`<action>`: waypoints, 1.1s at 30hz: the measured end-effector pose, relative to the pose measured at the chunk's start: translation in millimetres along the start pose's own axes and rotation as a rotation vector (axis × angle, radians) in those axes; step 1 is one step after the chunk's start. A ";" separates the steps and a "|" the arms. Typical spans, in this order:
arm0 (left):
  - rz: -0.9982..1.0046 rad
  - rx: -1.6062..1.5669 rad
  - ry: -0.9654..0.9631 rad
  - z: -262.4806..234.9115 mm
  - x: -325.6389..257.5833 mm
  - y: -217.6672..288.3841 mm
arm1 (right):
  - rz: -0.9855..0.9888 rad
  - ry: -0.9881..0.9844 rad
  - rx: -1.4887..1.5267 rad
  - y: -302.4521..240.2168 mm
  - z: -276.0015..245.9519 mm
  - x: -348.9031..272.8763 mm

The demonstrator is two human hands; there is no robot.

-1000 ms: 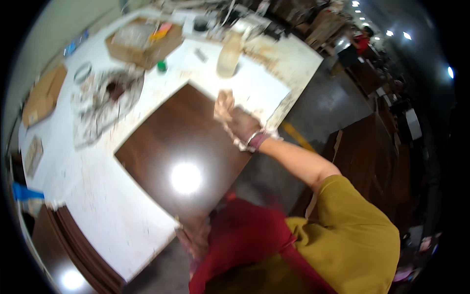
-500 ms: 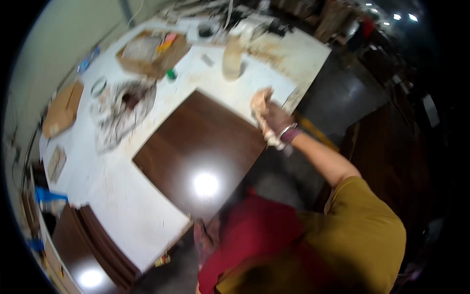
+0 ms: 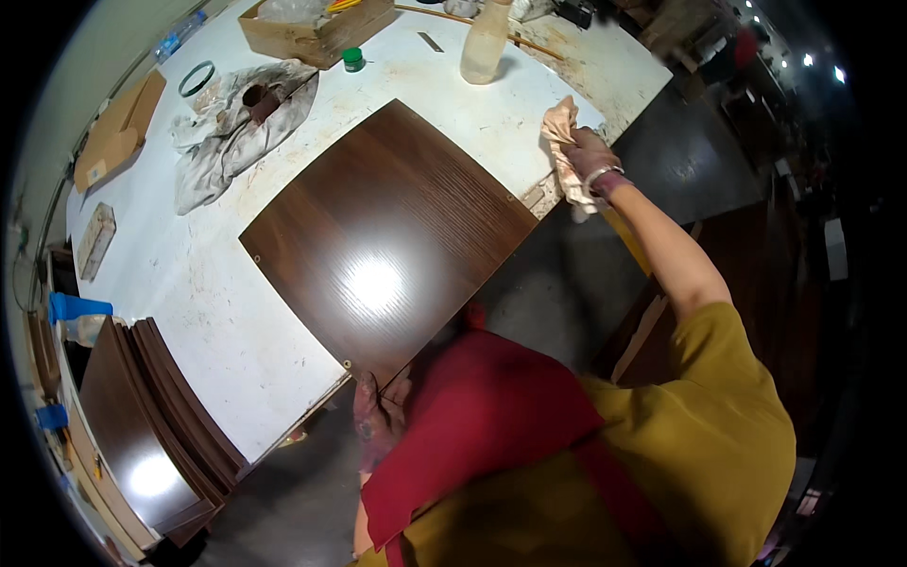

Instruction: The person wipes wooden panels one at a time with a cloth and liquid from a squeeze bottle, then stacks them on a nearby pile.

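A flat, square-cut dark brown wood panel (image 3: 425, 208) lies at the white table's near edge, glossy under a bright light reflection. Small round holes show near its corners. At the panel's near corner, my gloved left hand (image 3: 380, 416) is closed around the edge, partly covered by the red apron. Out past the panel's right corner, my gloved right hand (image 3: 593, 156) clutches a crumpled, stained pale cloth (image 3: 559, 142). The cloth hangs by the table's right edge, apart from the panel.
More brown panels (image 3: 142, 425) stack at the lower left. Beyond the work lie a stained rag (image 3: 222, 161), a green-lidded jar (image 3: 352, 60), a cloudy plastic bottle (image 3: 484, 47) and a cardboard box (image 3: 321, 36). A pale block (image 3: 96, 241) sits at the left.
My right hand has moved outward from the panel's right corner, carrying the cloth. The view has shifted, so the table's things sit higher in it. My left hand stays at the near corner.
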State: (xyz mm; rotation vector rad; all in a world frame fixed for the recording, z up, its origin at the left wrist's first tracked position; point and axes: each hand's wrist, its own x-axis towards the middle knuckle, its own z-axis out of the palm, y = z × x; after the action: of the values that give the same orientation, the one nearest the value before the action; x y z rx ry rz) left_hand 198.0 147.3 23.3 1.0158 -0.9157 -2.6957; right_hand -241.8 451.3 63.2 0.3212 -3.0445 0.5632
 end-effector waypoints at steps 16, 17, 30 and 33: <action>0.154 0.244 -0.178 -37.2 16.3 -14.5 | -0.928 -0.386 0.256 -268.1 139.7 -150.6; 0.108 0.212 -0.129 -33.6 17.4 -14.2 | -1.071 -0.416 0.234 -272.7 126.9 -170.8; 0.082 0.213 -0.107 -30.9 39.7 -10.1 | -0.860 -0.648 -0.016 -254.7 93.6 -184.5; 0.146 0.353 -0.123 -41.1 46.1 -14.5 | -1.143 -0.391 0.378 -201.1 142.6 -163.6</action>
State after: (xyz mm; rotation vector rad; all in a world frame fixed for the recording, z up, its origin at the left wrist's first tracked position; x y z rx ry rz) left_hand 190.1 124.4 -35.3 0.8027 -1.4674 -2.5510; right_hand -38.8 249.0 -10.1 2.1367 -2.3462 0.9736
